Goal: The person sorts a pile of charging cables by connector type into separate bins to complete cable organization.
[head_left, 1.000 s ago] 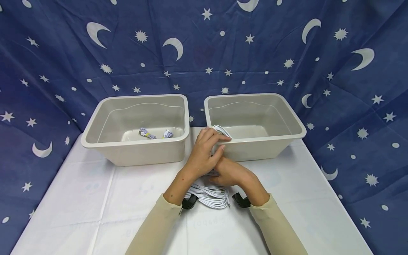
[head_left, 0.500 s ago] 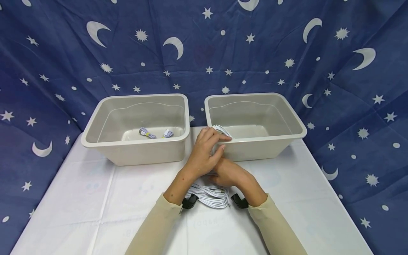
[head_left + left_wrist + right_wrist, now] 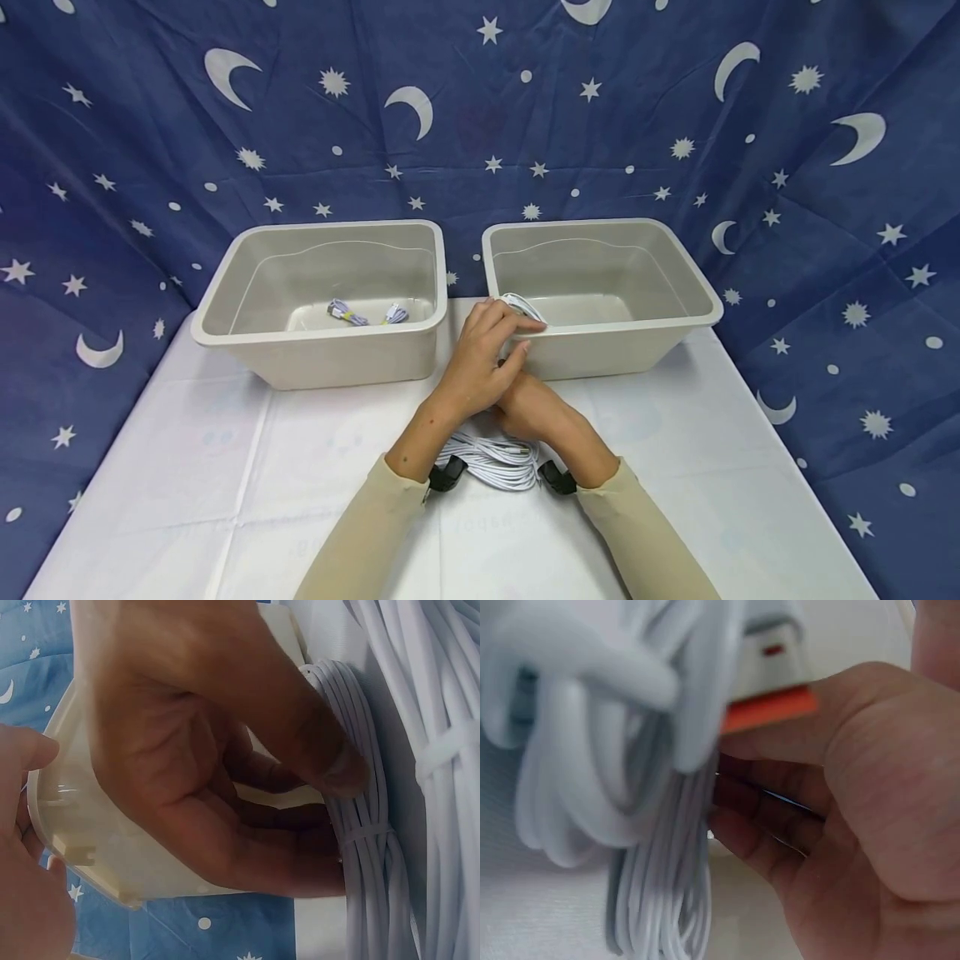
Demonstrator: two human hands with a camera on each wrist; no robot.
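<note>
In the head view my left hand (image 3: 483,358) lies at the near left corner of the right beige bin (image 3: 637,333). Its fingers bend over the rim while the thumb is outside. A coiled white cable (image 3: 523,307) shows inside the bin just beyond those fingers. Below, my right hand (image 3: 536,408) is partly covered by the left one. The left wrist view shows the right thumb and fingers pinching a tied bundle of white cable (image 3: 364,780) in front of the bin. In the right wrist view a USB plug (image 3: 772,671) with an orange insert hangs near the thumb.
Another tied white cable bundle (image 3: 498,462) lies on the white tablecloth (image 3: 337,483) between the wrists. The left beige bin (image 3: 322,358) holds a small cable (image 3: 345,312) with a yellow band and another small coiled cable (image 3: 395,315). A starry blue curtain (image 3: 480,117) rises behind.
My right hand and forearm have shifted slightly left, further under the left hand, hiding cable that showed there earlier. The left hand has stayed still at the rim.
</note>
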